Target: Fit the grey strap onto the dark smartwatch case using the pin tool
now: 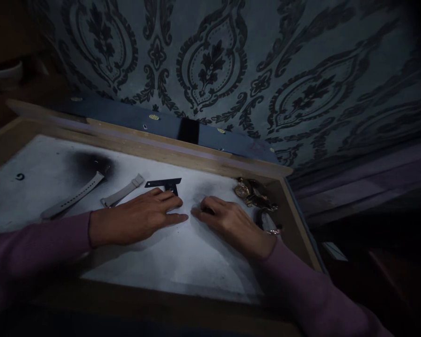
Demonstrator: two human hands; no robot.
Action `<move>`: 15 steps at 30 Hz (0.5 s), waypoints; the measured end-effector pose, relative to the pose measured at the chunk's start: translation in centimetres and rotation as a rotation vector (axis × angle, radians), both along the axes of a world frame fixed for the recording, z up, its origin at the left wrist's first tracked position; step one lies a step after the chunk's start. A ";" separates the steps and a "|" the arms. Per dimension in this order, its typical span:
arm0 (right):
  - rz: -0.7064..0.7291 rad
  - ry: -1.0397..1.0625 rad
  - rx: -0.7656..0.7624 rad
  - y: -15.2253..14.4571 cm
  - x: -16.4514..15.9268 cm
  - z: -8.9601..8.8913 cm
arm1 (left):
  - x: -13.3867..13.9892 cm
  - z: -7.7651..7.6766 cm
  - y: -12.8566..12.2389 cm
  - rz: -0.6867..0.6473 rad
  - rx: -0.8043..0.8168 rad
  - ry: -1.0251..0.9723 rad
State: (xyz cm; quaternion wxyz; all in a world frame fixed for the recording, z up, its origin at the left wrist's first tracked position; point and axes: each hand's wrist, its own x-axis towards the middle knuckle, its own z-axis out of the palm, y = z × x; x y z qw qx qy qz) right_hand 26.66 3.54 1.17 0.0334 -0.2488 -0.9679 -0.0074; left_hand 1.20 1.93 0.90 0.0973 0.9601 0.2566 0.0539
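My left hand (140, 216) lies low over the white sheet (192, 271), its thumb stretched out and apart from the fingers. Its fingertips are at a black T-shaped piece (163, 182), covering part of the stem; whether they touch it I cannot tell. To the right, my right hand (228, 220) has its fingers curled in towards the thumb, close to the sheet. Anything between them is hidden. Left of my hands lie two light grey watch straps, one long with a row of holes (73, 196) and one shorter with a buckle end (124, 189).
A shallow wooden tray (196, 157) with raised sides surrounds the sheet. Several watches, one gold-coloured (241, 189), lie along its right side. A small dark curled piece (20, 177) is at far left. Behind rises a patterned wall (210, 65); a white bowl (7, 75) stands upper left.
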 end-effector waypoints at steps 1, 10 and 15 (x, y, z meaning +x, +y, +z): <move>0.002 -0.001 0.008 -0.1 0.0 0.0 | 0.0 -0.1 0.0 0.002 -0.002 -0.010; -0.037 0.038 -0.072 -0.5 -0.1 -0.4 | -0.1 0.0 -0.1 0.002 -0.029 -0.019; -0.032 0.049 -0.036 -0.7 -0.2 -0.6 | 0.0 0.2 -0.1 0.006 -0.035 -0.013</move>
